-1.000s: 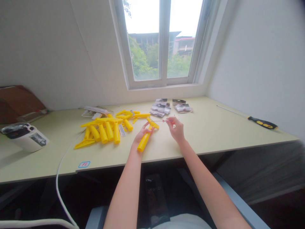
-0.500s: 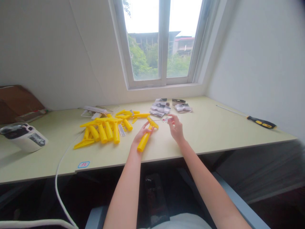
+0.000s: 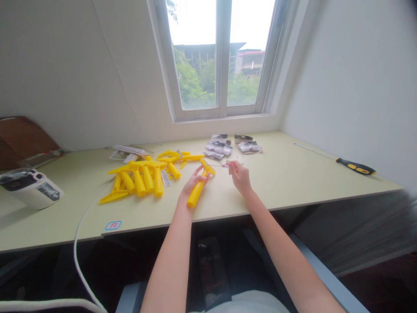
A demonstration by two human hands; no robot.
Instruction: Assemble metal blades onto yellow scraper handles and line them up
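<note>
Left hand (image 3: 191, 186): grip clamped on 1 yellow tool (image 3: 196, 194) (T-shaped); right hand (image 3: 240, 177): grip pinching 1 thin rod (image 3: 215, 165).

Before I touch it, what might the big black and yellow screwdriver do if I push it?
The screwdriver should stay stiff, since its long shaft looks like straight metal. It's probably heavier at the thick handle. It might roll a little, as it lies loose on its side.

Right hand (image 3: 240, 177) curled in again at the thin tool (image 3: 215, 165), fingers (image 3: 232, 164) more extended just before.
</note>
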